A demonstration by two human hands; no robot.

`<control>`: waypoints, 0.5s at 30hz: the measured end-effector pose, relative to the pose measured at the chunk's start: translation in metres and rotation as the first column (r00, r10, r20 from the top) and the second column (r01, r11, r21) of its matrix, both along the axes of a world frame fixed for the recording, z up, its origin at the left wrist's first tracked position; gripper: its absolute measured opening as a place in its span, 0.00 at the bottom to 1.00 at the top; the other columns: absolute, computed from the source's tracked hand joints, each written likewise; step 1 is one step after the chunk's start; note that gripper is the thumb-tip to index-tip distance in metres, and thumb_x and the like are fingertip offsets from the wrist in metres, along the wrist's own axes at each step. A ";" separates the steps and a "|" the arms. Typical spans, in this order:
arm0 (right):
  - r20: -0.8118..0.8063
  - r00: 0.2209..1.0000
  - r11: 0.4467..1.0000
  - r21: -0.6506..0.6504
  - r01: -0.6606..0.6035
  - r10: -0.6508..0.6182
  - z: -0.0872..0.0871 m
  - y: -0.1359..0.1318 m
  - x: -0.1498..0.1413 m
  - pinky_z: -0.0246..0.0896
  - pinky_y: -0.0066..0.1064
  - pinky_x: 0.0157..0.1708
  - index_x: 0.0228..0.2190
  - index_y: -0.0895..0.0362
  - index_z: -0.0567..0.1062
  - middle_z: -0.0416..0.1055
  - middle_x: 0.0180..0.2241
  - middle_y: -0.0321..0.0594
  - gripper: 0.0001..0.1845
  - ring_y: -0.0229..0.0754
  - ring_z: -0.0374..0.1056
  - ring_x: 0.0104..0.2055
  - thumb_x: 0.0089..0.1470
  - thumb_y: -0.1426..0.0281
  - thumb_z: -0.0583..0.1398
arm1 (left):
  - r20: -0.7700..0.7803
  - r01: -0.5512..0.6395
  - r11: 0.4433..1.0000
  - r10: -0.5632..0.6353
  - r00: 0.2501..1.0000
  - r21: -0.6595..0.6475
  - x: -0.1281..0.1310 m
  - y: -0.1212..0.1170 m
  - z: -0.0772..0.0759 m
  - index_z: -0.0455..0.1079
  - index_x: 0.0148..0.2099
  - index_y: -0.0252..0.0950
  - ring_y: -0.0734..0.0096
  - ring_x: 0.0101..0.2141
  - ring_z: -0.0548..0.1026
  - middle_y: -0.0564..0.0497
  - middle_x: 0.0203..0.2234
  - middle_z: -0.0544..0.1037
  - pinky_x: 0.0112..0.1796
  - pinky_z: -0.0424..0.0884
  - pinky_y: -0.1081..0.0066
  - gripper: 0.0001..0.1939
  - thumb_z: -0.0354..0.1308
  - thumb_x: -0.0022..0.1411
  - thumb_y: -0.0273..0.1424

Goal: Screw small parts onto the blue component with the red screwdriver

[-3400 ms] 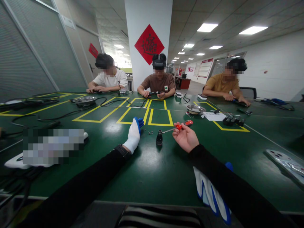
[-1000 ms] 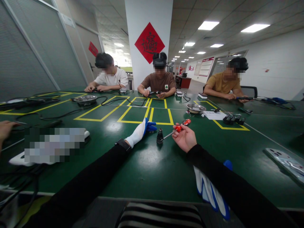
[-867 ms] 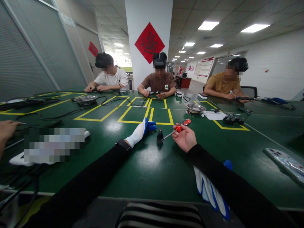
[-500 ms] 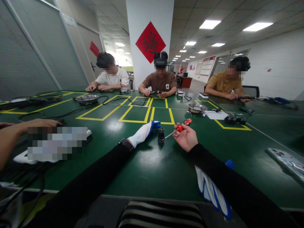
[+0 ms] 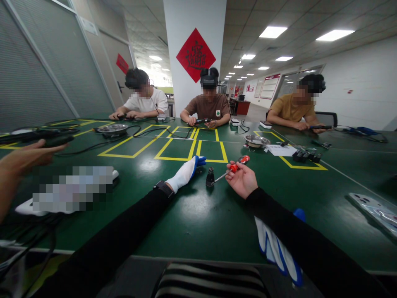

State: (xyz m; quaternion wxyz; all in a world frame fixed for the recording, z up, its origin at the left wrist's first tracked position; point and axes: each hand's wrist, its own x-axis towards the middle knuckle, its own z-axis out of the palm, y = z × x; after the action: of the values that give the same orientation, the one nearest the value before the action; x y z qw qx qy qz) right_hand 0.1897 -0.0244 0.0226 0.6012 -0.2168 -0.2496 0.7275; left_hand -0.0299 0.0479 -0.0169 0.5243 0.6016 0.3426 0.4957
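1. On the counter (image 5: 186,231) stands a black part (image 5: 210,178).
2. Right hand (image 5: 244,182): fingers pinch a screwdriver (image 5: 233,168) — tip at the part's base.
3. Gloved left hand (image 5: 184,174): nearby — cannot tell its fingers' grip.

I could steer low over the green table (image 5: 186,236) between left sleeve (image 5: 114,240) and right sleeve (image 5: 288,231), but farther in the upright black part (image 5: 210,177) blocks me, flanked by the gloved left hand (image 5: 186,172) and the screwdriver (image 5: 233,168) in the right hand (image 5: 243,181).

A red diamond-shaped paper sign (image 5: 196,55) hangs on a white square pillar (image 5: 173,20); a round silvery metal bowl (image 5: 258,145) sits near white paper (image 5: 279,152).
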 end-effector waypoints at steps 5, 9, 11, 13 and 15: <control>-0.029 0.998 0.998 0.009 0.061 -0.060 0.005 -0.001 0.002 0.57 0.25 0.17 0.30 0.57 0.68 0.72 0.25 0.37 0.05 0.31 0.55 0.16 0.55 0.71 0.52 | -0.075 0.086 0.959 -0.068 0.995 0.268 0.000 -0.018 0.011 0.61 0.61 0.33 0.54 0.58 0.65 0.39 0.59 0.63 0.60 0.55 0.54 0.34 0.49 0.61 0.51; -0.024 0.992 0.992 0.017 0.122 -0.122 0.013 -0.002 0.005 0.45 0.20 0.10 0.30 0.56 0.67 0.73 0.23 0.35 0.09 0.26 0.45 0.10 0.59 0.66 0.52 | -0.288 0.200 0.875 -0.073 0.955 0.441 0.004 -0.047 0.021 0.49 0.67 0.37 0.50 0.62 0.55 0.40 0.64 0.55 0.61 0.52 0.53 0.48 0.64 0.50 0.47; 0.022 0.981 0.978 0.083 0.189 -0.191 0.016 -0.003 0.005 0.45 0.19 0.11 0.32 0.55 0.67 0.73 0.22 0.35 0.10 0.26 0.47 0.10 0.58 0.61 0.54 | -0.441 0.194 0.865 0.035 0.897 0.463 0.010 -0.058 0.026 0.47 0.67 0.39 0.50 0.62 0.56 0.41 0.63 0.56 0.61 0.51 0.53 0.52 0.68 0.45 0.43; 0.074 0.941 0.924 0.228 0.306 -0.329 0.019 -0.006 0.002 0.51 0.20 0.13 0.36 0.53 0.66 0.73 0.22 0.34 0.12 0.29 0.55 0.13 0.57 0.58 0.56 | -0.519 0.181 0.844 0.130 0.845 0.506 0.015 -0.066 0.030 0.48 0.67 0.40 0.52 0.60 0.59 0.43 0.62 0.59 0.61 0.54 0.55 0.50 0.67 0.47 0.42; 0.122 0.872 0.824 0.409 0.392 -0.475 0.020 -0.012 -0.003 0.55 0.22 0.15 0.38 0.51 0.65 0.74 0.23 0.33 0.13 0.31 0.61 0.15 0.57 0.56 0.55 | -0.574 0.158 0.822 0.231 0.786 0.547 0.019 -0.069 0.032 0.51 0.66 0.40 0.53 0.60 0.60 0.44 0.60 0.63 0.60 0.56 0.55 0.44 0.65 0.50 0.42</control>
State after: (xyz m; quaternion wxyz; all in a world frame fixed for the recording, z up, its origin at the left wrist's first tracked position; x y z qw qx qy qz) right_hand 0.1869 -0.0360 0.0427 0.7501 -0.2288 -0.3907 0.4821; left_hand -0.0107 -0.0213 0.0154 0.1692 0.8506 0.3430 0.3608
